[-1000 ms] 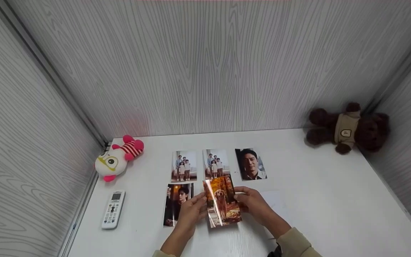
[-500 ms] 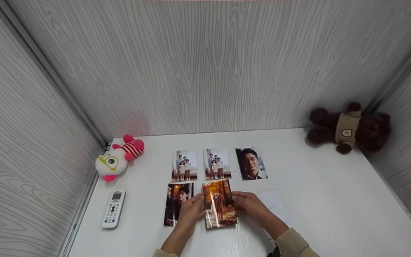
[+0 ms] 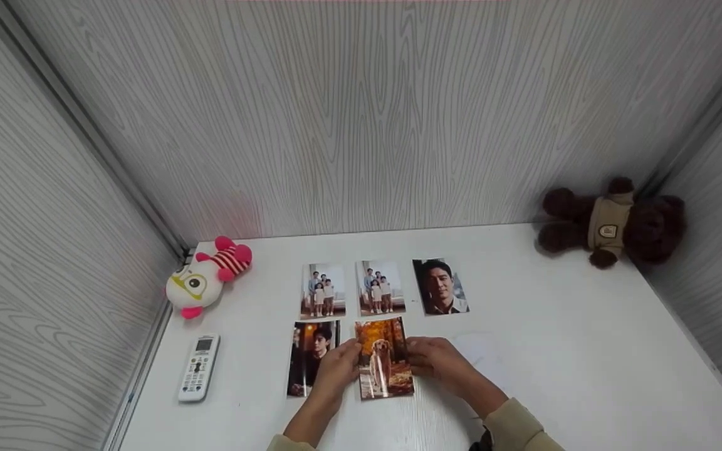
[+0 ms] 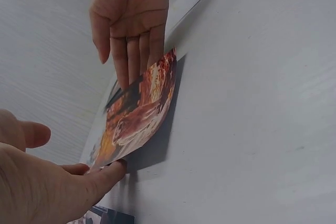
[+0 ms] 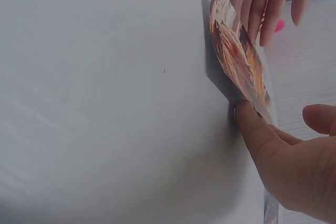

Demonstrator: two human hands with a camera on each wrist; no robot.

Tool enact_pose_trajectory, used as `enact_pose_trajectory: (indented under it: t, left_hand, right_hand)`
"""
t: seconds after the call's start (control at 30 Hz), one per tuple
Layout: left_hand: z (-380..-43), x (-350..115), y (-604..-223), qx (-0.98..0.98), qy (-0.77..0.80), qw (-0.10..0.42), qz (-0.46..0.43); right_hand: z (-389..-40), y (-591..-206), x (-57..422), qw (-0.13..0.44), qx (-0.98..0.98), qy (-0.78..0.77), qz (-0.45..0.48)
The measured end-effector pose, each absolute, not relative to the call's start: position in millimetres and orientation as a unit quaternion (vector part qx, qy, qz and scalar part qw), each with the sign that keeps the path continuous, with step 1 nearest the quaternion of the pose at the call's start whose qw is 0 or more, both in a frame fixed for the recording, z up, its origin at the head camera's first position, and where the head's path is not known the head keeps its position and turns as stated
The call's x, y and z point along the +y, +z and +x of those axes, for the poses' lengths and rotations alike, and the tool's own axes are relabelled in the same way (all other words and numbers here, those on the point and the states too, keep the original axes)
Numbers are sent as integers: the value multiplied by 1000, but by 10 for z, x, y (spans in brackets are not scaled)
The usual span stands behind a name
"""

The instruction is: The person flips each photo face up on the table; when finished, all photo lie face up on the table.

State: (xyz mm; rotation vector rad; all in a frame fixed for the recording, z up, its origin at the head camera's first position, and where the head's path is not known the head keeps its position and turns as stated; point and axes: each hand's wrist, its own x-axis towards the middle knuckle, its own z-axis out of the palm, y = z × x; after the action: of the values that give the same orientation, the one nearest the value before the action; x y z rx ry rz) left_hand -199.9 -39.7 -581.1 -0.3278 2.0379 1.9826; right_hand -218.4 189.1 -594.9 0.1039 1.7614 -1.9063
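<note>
A glossy photo of a golden dog among autumn leaves (image 3: 384, 360) lies between both hands in the head view. My left hand (image 3: 337, 368) touches its left edge, my right hand (image 3: 441, 363) its right edge. In the left wrist view the photo (image 4: 139, 114) bows upward, partly off the tabletop, over its shadow. Left fingers (image 4: 107, 179) reach straight under one edge, with the thumb raised off it. The right wrist view has my right fingers (image 5: 254, 129) extended at the near edge, thumb also apart. Left of it lies a dark portrait photo (image 3: 304, 366), partly hidden by my left hand.
Behind are two family group photos (image 3: 323, 291) (image 3: 381, 288) and a man's portrait photo (image 3: 441, 287). A pink-and-white plush toy (image 3: 198, 285) and a white remote (image 3: 198, 368) sit left. A brown teddy bear (image 3: 612, 225) lies back right. Pale paper (image 3: 483, 351) is beside my right hand.
The dog photo has come down toward the table and straightened from its tilt, shifting slightly left. Both hands moved with it, the right one a little leftward. The other photos stay put.
</note>
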Motion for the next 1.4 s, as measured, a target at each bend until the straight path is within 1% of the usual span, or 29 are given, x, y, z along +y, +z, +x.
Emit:
enact_pose_trajectory:
  t: [0.17,0.43,0.77,1.03,1.27,1.4]
  left_hand:
    - [-2002,-407,-5797,704,689,140,-101]
    - [-2003,-435,-5783,699,694,137,-104]
    - [-2002,-371,-5687,700,696,133,-92]
    - [-1968,-151,-5631,672,724,137,-73]
    - [-1917,182,-5589,624,757,190,-47]
    - [-1883,397,-5608,613,758,215,-57]
  right_hand:
    - [-2174,-5933,1877,258,655,-709,39]
    - [-2135,-5941,1874,224,674,-701,58]
    - [-2163,-5909,2045,193,682,-700,86]
    - [-2156,-5743,2448,181,696,-688,101]
    - [-2097,-5628,3017,163,720,-663,124]
    - [-2026,-5621,3285,152,728,-654,139]
